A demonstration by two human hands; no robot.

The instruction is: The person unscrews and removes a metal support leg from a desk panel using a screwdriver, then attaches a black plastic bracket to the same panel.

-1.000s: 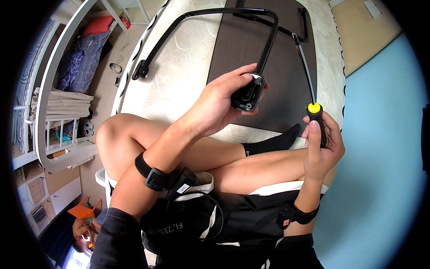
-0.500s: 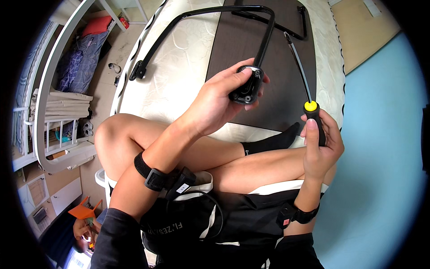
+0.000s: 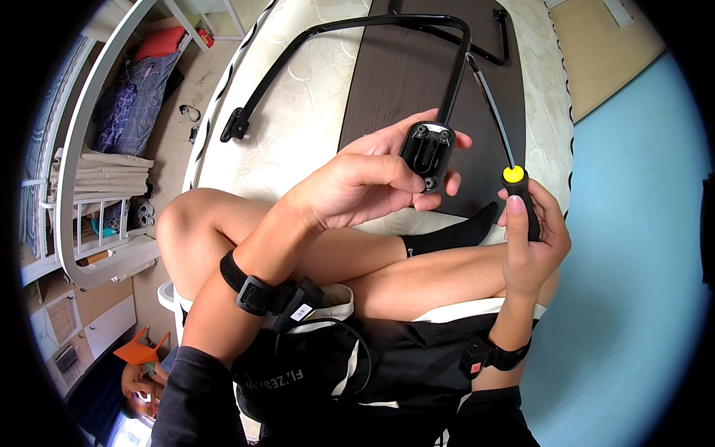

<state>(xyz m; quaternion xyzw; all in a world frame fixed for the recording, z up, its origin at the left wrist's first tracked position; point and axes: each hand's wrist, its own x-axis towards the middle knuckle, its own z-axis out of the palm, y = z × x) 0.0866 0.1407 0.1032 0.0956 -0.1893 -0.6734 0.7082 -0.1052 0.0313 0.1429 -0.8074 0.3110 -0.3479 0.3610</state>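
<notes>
My left hand (image 3: 365, 175) is closed around the black plastic bracket (image 3: 429, 153) at one end of a bent black metal tube frame (image 3: 357, 21). The bracket's hollow side faces up, showing screw holes at its corners, and my thumb presses its lower edge. From there the tube runs up, across and down to a second bracket (image 3: 235, 125) at the far left. In my right hand (image 3: 538, 231) is a screwdriver (image 3: 514, 176) with a black and yellow handle, gripped with its shaft pointing up and its tip beside the tube.
A dark brown board (image 3: 402, 82) lies on the cream mattress (image 3: 298, 97), with another black tube leg (image 3: 505, 37) on it. My crossed legs (image 3: 439, 290) are below my hands. A blue wall (image 3: 625, 223) stands right; at lower left another person sits near an orange chair (image 3: 138, 346).
My left hand has moved slightly right and turned the bracket, so its hollow face shows more fully. My thumb has slid to its lower edge. The right hand has barely moved.
</notes>
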